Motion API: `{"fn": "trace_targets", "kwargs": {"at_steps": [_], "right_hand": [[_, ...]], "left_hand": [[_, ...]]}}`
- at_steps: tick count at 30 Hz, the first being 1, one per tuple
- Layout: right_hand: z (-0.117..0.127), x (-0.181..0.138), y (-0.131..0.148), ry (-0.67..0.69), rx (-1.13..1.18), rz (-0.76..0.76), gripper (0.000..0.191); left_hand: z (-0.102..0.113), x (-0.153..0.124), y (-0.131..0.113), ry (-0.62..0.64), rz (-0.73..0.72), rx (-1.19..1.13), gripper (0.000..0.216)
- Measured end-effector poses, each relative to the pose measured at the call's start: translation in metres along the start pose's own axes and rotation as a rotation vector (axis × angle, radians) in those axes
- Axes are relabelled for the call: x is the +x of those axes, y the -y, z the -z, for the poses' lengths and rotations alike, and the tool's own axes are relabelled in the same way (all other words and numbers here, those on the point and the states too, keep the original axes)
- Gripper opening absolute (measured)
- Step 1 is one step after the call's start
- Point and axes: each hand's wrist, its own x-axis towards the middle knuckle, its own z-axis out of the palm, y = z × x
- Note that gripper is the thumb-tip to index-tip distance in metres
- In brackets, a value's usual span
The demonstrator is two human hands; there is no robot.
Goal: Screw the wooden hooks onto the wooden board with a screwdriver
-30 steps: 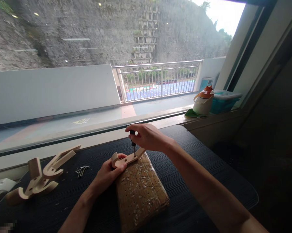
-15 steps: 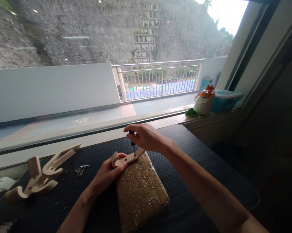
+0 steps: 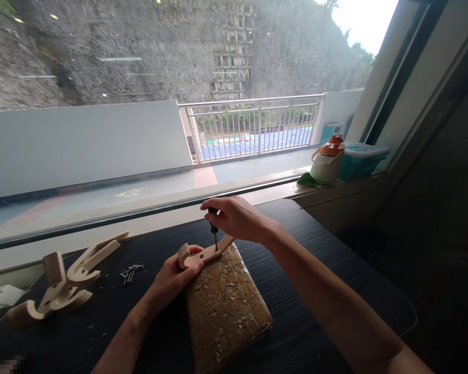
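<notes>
Barely shifted since the earlier frame, our right hand grips the screwdriver, fingers curled round its handle. Our brown block lies on the counter; at its far end, our left hand clasps the wooden hook beneath the screwdriver. Screws lie left of the block; beyond it stands a bottle.
</notes>
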Motion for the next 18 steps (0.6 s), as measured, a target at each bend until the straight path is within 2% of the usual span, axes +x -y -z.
{"fn": "trace_targets", "kwargs": {"at_steps": [6,11,18], "right_hand": [[0.0042,-0.0024,0.0045,-0.004,-0.022,-0.017,0.030],[0.0038,-0.0021,0.0080,0.004,-0.006,0.038,0.029],[0.0015,0.0007,0.0027,-0.021,-0.064,0.013,0.028]], "left_hand": [[0.0002,0.0004,0.0013,0.002,0.006,-0.013,0.045],[-0.0004,-0.0004,-0.0001,0.010,0.014,-0.020,0.046],[0.0000,0.0000,0.0006,0.017,0.024,-0.009,0.046]]}}
